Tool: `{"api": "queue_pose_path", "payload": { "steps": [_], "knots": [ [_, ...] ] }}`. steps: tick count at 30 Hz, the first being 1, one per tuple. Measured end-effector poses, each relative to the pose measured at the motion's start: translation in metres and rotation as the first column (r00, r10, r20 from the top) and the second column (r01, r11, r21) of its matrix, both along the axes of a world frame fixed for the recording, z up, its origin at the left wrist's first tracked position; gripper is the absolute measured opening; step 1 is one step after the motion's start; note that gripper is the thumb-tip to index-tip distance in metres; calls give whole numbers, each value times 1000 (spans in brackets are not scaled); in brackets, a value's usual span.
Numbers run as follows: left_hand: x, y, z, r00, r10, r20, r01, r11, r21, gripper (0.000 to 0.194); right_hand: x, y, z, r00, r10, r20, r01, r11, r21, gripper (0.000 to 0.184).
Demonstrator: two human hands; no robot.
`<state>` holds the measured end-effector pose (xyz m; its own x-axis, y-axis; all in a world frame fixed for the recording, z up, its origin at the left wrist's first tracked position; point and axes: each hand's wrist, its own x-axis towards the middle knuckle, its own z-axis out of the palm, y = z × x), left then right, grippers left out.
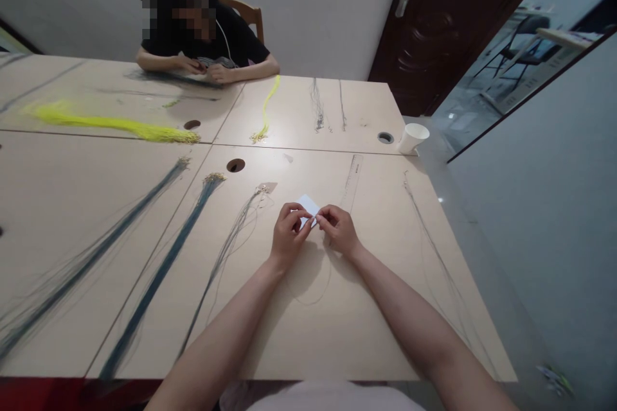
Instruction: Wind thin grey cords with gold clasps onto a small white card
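Observation:
Both hands meet at the middle of the table, fingertips pinched close together. My left hand (pixel 288 234) is closed on a thin cord, and my right hand (pixel 340 228) pinches the same cord just beside it. A loose loop of this thin cord (pixel 313 304) curves over the tabletop below the hands. The exact bit between the fingertips is too small to make out. Under and behind the fingers lies a white card (pixel 308 204), partly covered. To the left is a bundle of grey cords (pixel 226 245) with metal ends on a small brownish piece. A clear ruler (pixel 353 180) lies beyond my right hand.
Two dark teal cord bundles (pixel 166 277) (pixel 110 241) stretch across the left. Yellow cords (pixel 116 123) lie farther back, near a co-worker (pixel 207 45) handling dark strands. A white cup (pixel 413 139) stands at the right edge; thin cords (pixel 429 231) lie right of my arm.

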<state>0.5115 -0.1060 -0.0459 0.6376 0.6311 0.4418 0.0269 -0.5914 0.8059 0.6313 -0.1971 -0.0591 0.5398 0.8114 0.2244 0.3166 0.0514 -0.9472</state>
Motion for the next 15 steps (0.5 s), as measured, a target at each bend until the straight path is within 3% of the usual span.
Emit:
{"api": "queue_pose_path", "payload": {
  "steps": [15],
  "knots": [
    [0, 2, -2, 1000, 15, 26, -19, 985, 170, 4, 1, 1, -2, 1000, 11, -15, -11, 1000, -5, 18]
  ]
}}
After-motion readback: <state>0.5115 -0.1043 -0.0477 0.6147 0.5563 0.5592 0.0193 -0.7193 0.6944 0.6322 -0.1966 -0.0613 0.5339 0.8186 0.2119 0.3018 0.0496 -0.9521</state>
